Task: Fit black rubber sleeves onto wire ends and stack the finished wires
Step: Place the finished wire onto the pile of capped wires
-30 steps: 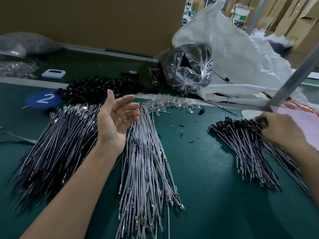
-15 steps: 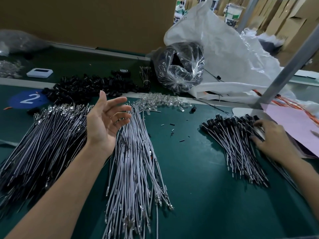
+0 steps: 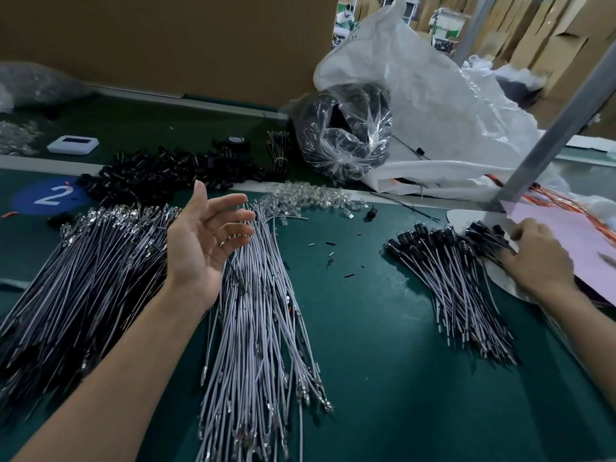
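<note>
Many loose wires (image 3: 256,311) on green mat (image 3: 383,328), cardboard boxes (image 3: 563,51) bkgd.

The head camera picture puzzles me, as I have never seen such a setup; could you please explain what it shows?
No machine here: a person wears a camera on the head, looking down at their own bare hands over a green table. The left hand hovers palm up, fingers relaxed, holding nothing, above a pile of white wires. The right hand rests on the stack of finished wires, whose ends wear black sleeves; whether it grips one is unclear. Loose black rubber sleeves lie heaped at the back.
</note>
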### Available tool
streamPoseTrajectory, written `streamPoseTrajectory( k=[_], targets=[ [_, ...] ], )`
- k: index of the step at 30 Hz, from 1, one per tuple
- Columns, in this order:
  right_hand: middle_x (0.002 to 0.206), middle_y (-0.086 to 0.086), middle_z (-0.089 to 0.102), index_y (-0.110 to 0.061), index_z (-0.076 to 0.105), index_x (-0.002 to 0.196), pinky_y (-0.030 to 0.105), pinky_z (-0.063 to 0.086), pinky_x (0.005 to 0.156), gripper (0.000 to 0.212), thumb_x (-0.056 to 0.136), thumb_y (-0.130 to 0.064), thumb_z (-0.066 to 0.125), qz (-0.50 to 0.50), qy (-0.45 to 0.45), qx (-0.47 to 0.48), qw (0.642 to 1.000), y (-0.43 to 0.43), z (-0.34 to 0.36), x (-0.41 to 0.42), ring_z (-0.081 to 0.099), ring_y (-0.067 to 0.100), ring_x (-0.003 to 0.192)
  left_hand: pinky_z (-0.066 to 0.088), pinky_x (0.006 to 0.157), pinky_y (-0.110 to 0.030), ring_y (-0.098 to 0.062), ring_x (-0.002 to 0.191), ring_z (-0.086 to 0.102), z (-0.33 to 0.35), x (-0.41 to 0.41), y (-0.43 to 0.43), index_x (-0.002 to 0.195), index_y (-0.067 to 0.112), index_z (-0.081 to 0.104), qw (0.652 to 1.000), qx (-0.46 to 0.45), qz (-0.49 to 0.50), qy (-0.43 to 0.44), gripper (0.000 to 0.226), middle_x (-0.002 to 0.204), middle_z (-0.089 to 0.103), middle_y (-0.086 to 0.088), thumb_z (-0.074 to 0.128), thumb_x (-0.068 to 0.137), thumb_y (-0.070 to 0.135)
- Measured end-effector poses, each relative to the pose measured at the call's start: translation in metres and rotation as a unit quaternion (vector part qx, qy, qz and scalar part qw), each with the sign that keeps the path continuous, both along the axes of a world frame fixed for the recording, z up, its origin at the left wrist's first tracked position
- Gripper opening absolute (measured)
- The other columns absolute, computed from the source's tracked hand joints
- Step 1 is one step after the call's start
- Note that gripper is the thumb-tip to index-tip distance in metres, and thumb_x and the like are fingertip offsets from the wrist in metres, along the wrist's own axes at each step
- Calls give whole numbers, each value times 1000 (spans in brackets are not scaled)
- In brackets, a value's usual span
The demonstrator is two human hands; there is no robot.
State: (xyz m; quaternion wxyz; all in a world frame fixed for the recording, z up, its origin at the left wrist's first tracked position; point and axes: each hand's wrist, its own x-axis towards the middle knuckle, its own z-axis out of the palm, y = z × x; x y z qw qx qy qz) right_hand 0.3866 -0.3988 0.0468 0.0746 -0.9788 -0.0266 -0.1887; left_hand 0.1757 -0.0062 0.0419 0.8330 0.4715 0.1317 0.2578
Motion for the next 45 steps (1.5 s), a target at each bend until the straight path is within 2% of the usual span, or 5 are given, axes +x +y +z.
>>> streamPoseTrajectory(
  k=[5,11,22,33,45],
  targets=[
    [90,22,66,-3,68,85,37,43,65,7,80,1,67,96,-15,-77,992,13,1,-11,59,39,81,56,63,-24,-16,66,66,-1,1,0,87,14,76,1000,-5,0,1,50,79,73,-5,44,95,52],
    [104,22,72,-1,74,106,42,48,94,19,89,-2,64,90,67,3,994,23,5,-19,65,38,97,56,64,-25,-17,67,66,-1,1,0,89,12,75,1000,-5,0,5,50,80,73,-6,45,95,52],
    [118,21,66,-5,69,116,37,41,88,38,98,-35,55,31,118,189,975,42,7,-23,58,39,110,57,63,-24,-17,67,66,-2,3,0,89,12,75,1000,-7,-5,7,48,79,73,-6,51,86,53],
    [162,3,18,-27,12,156,51,22,116,106,73,-76,54,93,226,371,896,65,-11,-68,23,26,147,55,65,-25,-16,66,67,-2,4,-1,90,12,75,1000,-6,-9,13,51,80,73,-5,46,92,54],
    [164,11,-3,-6,-14,153,40,1,120,95,96,-27,59,123,205,228,944,119,-30,-80,-4,29,150,55,64,-25,-16,67,67,-2,4,0,85,14,77,1000,-7,-15,11,52,80,73,-5,43,96,53]
  ],
)
